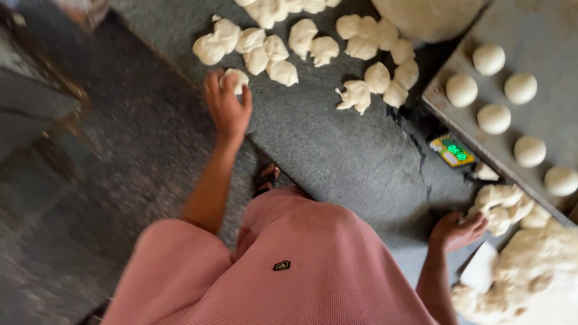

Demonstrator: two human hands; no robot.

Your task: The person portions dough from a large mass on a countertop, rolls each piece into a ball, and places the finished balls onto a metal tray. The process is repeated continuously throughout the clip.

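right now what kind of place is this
Probably a bakery work area: cut dough pieces cover a dark stone counter, rolled dough balls fill a metal tray, beside a digital scale.

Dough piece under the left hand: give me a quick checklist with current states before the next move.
1. Left hand on the small dough piece: ok, fingers curl over it.
2. Piece clear of the cut pieces behind: ok.
3. Right hand touching the dough lump: ok.
4. Free space on the tray beside the rolled balls: ok.
5. Scale display lit: ok.
6. Grip firmness on the piece: cannot tell, blurred.
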